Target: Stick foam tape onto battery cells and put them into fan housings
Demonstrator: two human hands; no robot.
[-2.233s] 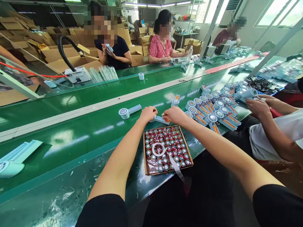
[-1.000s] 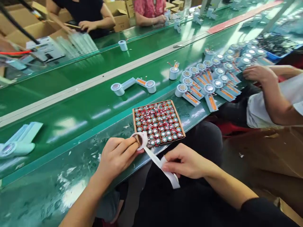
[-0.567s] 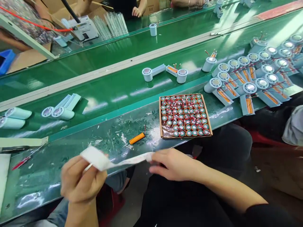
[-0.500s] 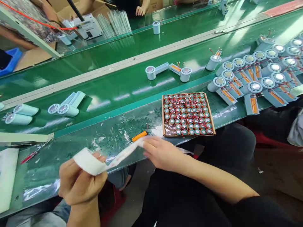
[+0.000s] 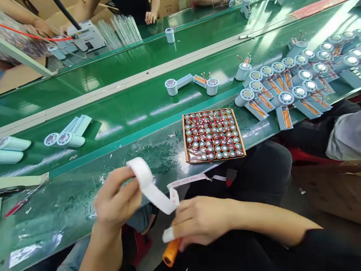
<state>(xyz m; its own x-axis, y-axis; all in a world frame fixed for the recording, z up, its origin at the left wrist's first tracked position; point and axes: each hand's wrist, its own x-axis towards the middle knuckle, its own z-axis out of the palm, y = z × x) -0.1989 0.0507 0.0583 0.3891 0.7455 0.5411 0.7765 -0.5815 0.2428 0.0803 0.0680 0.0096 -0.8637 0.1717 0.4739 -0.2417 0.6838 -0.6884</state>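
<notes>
Clock directions from the right hand, 12 = straight ahead. Right hand [image 5: 203, 222] blurred, fingers clamped round orange cell [image 5: 171, 253]; cell pokes out at about 8 o'clock, touching the hand, tilted, end toward wearer, off the table edge over the lap. White patch [image 5: 168, 235] at the fingertips, can't tell if tape or finger cover.

Left hand [image 5: 118, 195] at 10 o'clock, fingers closed on white tape roll [image 5: 141, 173], near the right hand but apart from it. Tape runs from roll down to right-hand fingers; strip with red print [image 5: 188, 180] folds up from there and trails to about 1 o'clock, past the table edge.

Cardboard box [image 5: 194, 155] of upright cells on table at 12 o'clock, near-left corner bare. Red-handled tool [image 5: 17, 207] at 9 o'clock, far left.

Beyond, two pale-blue fan units [image 5: 171, 87] at 12, one lettered "Speed FAN"; another pair [image 5: 70, 139] at 10. Big cluster of fan units [image 5: 284, 98] at 1 to 2, orange cells showing in handles.

Far side: clear tubes [image 5: 124, 32] at 11, beside white device [image 5: 88, 36]; co-worker's hand [image 5: 150, 17] just right of tubes.
</notes>
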